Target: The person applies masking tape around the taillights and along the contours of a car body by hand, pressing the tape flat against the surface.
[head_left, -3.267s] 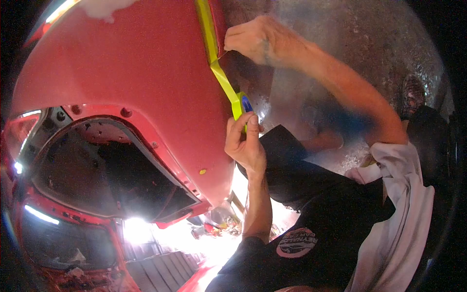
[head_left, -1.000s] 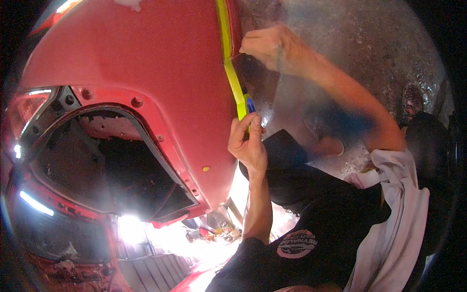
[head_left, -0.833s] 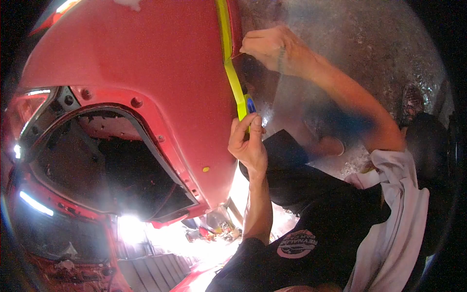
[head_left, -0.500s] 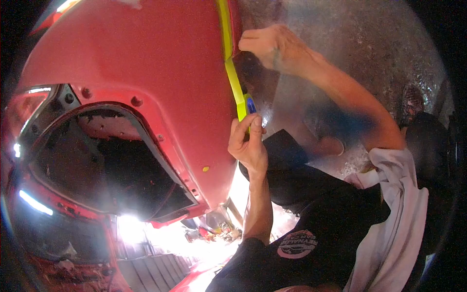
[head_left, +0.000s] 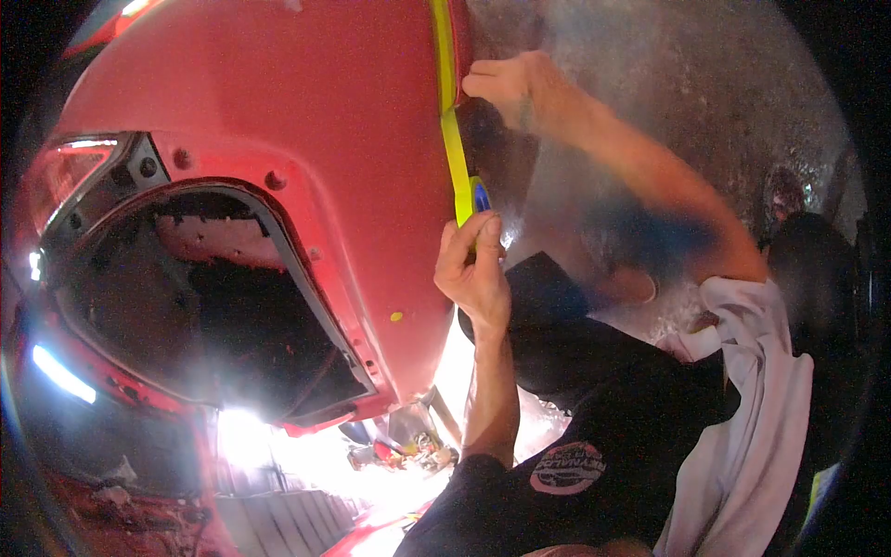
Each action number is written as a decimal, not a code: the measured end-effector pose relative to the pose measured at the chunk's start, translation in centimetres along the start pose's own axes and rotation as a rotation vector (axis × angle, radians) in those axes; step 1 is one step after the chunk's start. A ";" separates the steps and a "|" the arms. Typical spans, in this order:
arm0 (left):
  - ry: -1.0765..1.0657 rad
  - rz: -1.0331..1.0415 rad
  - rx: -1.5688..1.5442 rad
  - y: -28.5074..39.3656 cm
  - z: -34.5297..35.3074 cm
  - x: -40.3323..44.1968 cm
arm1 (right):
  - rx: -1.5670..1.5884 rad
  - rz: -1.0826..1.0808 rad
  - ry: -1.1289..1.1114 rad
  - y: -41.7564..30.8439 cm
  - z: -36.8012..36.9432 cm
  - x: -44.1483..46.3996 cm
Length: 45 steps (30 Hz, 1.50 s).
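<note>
My left hand [head_left: 475,265] is closed around a roll of yellow-green masking tape [head_left: 480,194] with a blue core. From the roll, a taut strip of tape [head_left: 455,153] runs up to the edge of a red car body panel [head_left: 306,84]. Further along, the tape lies along that edge. Beside the upper stretch, my right hand [head_left: 510,84] is closed, thumb and fingers pinched together at the panel's rim. Whatever sits between those fingertips is hidden.
A dark opening [head_left: 232,306] with a red, holed frame is at left. A small yellow spot [head_left: 396,317] marks the panel. A whitish cloth [head_left: 756,399] hangs over my right upper arm. Bright light glares below the panel, and the wet-looking floor [head_left: 687,84] lies right.
The red panel and its tape have shifted slightly right in view. Both hands keep their grips, with the right hand slightly further right. The free strip between roll and panel looks slightly shorter.
</note>
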<state>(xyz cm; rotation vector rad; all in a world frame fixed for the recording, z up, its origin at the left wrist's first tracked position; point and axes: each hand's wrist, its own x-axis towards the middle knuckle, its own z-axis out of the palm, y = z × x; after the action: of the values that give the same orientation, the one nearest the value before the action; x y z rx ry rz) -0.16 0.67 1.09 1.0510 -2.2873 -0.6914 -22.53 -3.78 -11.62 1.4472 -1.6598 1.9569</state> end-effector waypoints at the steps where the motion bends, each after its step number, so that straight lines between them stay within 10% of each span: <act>1: 0.002 0.021 0.002 -0.1 -0.1 0.1 | -0.022 -0.007 0.001 0.2 0.0 0.2; 21: 0.034 0.101 0.032 1.8 -1.7 -0.1 | 0.062 0.142 0.099 -0.1 -3.2 -1.2; 24: 0.006 0.035 -0.022 2.1 -2.6 -0.9 | 0.214 0.287 0.131 -2.1 -2.6 -1.5; 26: -0.042 0.004 -0.011 1.3 -3.2 -2.0 | 0.871 0.664 0.295 -3.4 -1.6 -1.2; 45: -0.150 -0.233 0.046 -3.7 -5.3 -9.2 | 0.549 0.852 0.249 -6.1 2.9 0.4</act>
<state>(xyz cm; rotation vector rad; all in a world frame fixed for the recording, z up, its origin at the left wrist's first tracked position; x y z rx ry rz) 10.29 4.62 0.41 1.3432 -2.3381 -0.8383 -17.06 -4.29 -7.67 0.5350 -1.8767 3.0703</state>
